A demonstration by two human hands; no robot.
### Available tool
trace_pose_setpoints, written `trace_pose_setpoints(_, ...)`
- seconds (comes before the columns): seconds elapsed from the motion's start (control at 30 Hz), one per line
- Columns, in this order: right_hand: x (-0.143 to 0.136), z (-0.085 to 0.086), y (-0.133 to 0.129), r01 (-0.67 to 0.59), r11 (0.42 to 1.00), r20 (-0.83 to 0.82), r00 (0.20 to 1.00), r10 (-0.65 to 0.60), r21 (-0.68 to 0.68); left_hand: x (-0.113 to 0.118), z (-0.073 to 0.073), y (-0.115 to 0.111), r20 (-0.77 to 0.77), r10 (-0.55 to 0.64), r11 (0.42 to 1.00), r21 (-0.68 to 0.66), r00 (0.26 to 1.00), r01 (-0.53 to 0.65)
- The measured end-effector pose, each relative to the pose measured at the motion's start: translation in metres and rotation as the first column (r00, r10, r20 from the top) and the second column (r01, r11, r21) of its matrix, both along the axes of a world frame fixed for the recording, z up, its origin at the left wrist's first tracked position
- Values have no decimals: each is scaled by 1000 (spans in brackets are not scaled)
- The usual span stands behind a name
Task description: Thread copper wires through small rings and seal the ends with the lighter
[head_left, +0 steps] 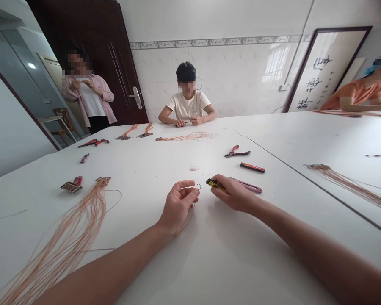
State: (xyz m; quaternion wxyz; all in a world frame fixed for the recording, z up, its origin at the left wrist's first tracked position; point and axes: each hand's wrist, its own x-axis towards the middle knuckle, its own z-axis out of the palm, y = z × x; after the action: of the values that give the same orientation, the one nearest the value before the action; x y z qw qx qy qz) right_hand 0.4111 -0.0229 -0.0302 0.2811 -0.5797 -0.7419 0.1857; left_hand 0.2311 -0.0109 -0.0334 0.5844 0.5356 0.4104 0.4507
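My left hand (180,201) pinches a small fish hook (199,186) between thumb and fingertips, its curved end sticking up. A thin line (190,217) hangs from the pinch down past the palm. Close by on the right, my right hand (233,192) is wrapped round a slim black-and-yellow tool (216,184); its black end points at the hook, a short gap apart. The rest of that tool is hidden in the fingers. Behind the right hand lies a pink-handled tool (249,185), partly covered. Both hands are just above the white table (206,262).
Left lies a bundle of orange lines (92,212) with hooks, beside a small box (71,186). Red-handled pliers (237,151) and a red-black stick (252,167) lie ahead. More bundles (320,167) lie around. A person (188,103) sits opposite; others are left and right.
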Motion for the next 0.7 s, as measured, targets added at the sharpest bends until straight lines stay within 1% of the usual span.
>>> trace_pose_setpoints(0.07,-3,0,-1,-31,997,-119,993,22,-76,0,-1,1,7,8,1000,-2,1000,-8)
trace_pose_setpoints(0.13,-5,0,-1,-65,990,-250,968,32,-124,0,-1,1,9,3,1000,-4,1000,-3)
trace_pose_setpoints(0.23,-6,-2,0,-59,985,-364,931,-4,-161,0,-1,1,7,-11,1000,-5,1000,11)
trace_pose_setpoints(0.4,-6,-3,2,-34,979,-380,924,-46,-203,1,1,-1,1,-3,1000,14,1000,3)
trace_pose_setpoints(0.57,-8,-1,1,-24,983,-345,938,-41,-183,1,1,-2,9,3,1000,0,1000,-3)
trace_pose_setpoints(0.7,-8,-4,2,-25,985,-322,946,-32,-173,2,1,-2,24,5,1000,-1,1000,-5)
